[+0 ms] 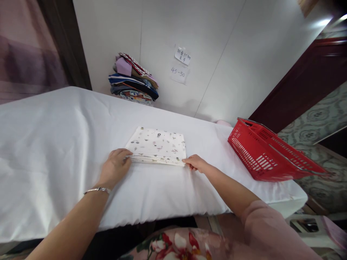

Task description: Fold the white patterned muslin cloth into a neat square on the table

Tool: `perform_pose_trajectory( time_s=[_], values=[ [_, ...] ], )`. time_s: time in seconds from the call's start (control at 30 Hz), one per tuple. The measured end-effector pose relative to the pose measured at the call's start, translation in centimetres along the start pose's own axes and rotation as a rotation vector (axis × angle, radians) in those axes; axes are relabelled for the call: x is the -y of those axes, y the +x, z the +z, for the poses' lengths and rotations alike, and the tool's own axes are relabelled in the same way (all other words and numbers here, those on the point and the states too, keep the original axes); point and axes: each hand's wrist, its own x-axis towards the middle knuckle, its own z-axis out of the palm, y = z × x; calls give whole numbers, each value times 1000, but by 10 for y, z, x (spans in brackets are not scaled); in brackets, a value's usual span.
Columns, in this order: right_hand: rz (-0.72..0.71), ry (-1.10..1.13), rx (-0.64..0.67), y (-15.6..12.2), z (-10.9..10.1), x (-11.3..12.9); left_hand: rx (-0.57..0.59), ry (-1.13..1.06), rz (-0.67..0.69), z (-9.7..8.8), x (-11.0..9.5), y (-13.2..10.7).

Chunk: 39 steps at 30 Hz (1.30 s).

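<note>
A folded white cloth with small printed figures (158,145) lies flat on the white-covered table (54,144). My left hand (116,167), with a bracelet at the wrist, is curled around the cloth's near left corner. At the near right corner my right hand (195,163) pinches the cloth's edge with its fingers closed.
A red plastic shopping basket (268,153) stands on the table's right end, close to the edge. A stack of folded coloured clothes (134,81) sits at the back against the white wall, below two paper notes (181,65). The table's near edge runs just before my arms.
</note>
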Motion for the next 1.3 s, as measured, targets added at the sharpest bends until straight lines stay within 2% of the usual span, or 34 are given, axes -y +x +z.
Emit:
perform_pose_trajectory(
  time_s=[0.17,0.6,0.7,1.3],
  values=[
    [-41,48,-42,-2,-2,1,-1,-4,13,-1,0,-1],
    [80,-36,24,0,-2,-3,8,-28,2,1,2,0],
    [62,-44,24,0,-2,-4,10,-24,-2,1,1,0],
    [74,67,28,-8,1,6,21,-37,-7,0,1,0]
  ],
)
